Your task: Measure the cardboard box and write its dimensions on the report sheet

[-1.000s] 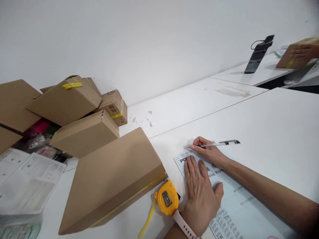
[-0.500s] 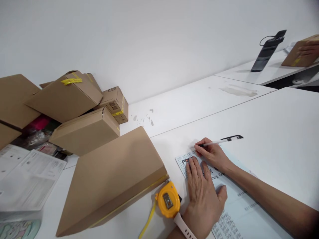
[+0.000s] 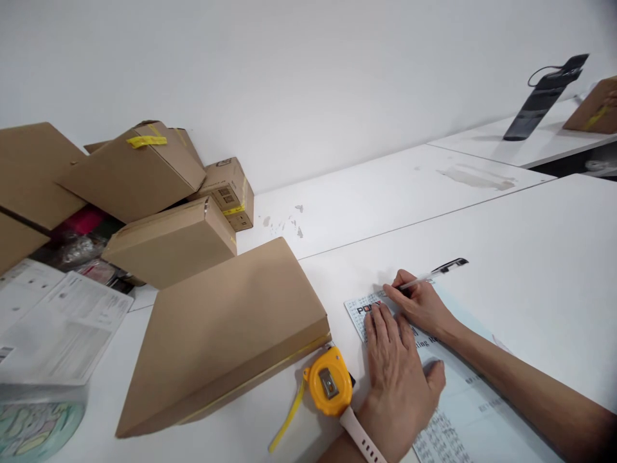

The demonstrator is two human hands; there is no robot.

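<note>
Pale-blue patterned paper (image 3: 475, 421), black-and-white pen (image 3: 436, 273)

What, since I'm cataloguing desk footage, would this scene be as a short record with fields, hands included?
Left hand: palm down on the light-blue paper
Right hand: holding a pen, its tip near the paper's upper edge; contact unclear
Left wrist: pale pink band
Beside left wrist: orange tape measure, yellow strip trailing from it
Left of tape measure: large cardboard box
Far left: piled boxes and white sheets
Far right: dark bottle
Surface: white table
</note>
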